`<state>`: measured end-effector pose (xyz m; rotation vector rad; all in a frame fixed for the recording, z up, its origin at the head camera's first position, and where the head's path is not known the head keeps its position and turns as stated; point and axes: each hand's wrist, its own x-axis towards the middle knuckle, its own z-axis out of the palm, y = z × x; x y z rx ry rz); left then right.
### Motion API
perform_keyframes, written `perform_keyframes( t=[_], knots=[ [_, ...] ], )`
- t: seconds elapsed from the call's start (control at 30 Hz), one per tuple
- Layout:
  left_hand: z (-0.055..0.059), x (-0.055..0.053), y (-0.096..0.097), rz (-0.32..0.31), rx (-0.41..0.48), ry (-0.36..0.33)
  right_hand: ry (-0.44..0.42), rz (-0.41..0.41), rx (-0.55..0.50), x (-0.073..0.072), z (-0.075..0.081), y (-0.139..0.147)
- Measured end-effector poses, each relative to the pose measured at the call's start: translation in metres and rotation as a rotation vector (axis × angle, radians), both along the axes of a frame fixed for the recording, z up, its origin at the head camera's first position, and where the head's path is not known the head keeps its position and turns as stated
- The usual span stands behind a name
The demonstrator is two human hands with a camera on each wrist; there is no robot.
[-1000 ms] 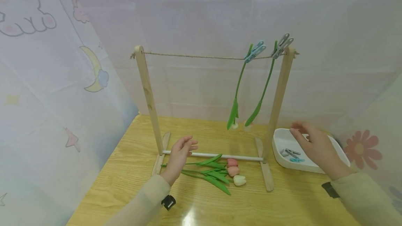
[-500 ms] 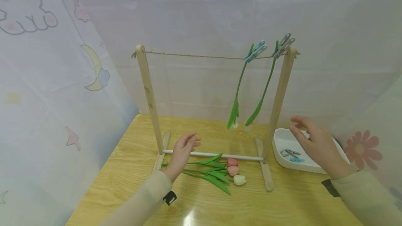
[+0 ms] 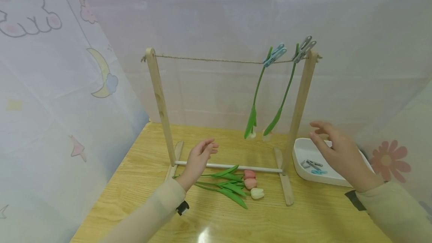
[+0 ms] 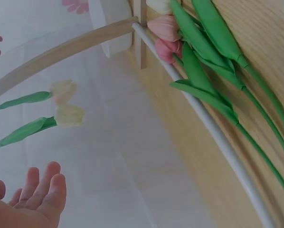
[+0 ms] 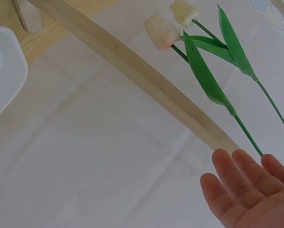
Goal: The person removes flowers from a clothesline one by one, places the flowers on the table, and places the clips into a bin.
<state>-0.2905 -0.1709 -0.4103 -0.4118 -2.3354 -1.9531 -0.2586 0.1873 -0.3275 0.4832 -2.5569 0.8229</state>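
My left hand (image 3: 198, 160) hovers above the tulip stems with loosely bent fingers and nothing in them. Below it lie three artificial tulips, two pink (image 3: 250, 183) and one cream (image 3: 257, 193), heads to the right. My right hand (image 3: 341, 155), also holding nothing, floats above the white tray (image 3: 300, 173), fingers relaxed. In the tray are several grey clothespins (image 3: 314, 165) and a blue one (image 3: 318, 172). Two pale tulips hang head down from the twine (image 3: 209, 60), one under a blue clothespin (image 3: 275, 55), the other under a grey clothespin (image 3: 304, 50). The right wrist view shows their heads (image 5: 162, 33).
A wooden frame has a left post (image 3: 158, 104), a right post (image 3: 301, 111) and a white bottom rod (image 3: 229, 167). Its feet (image 3: 287, 190) stand on the wooden table (image 3: 236, 220). Printed cloth (image 3: 209, 21) hangs behind and at both sides.
My left hand has drifted slightly up and to the right. The right hand has risen a little. The tulips and clothespins stay where they were.
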Motion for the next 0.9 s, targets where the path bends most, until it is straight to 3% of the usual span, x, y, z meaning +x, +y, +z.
perform_keyframes(
  t=[0.47, 0.9],
  knots=[
    [0.025, -0.002, 0.002, -0.006, -0.036, 0.03, 0.025, 0.028, -0.003, 0.003, 0.01, -0.008],
    [0.042, -0.008, 0.008, -0.037, -0.052, 0.098, 0.245, 0.098, 0.162, -0.001, 0.027, -0.023]
  ],
)
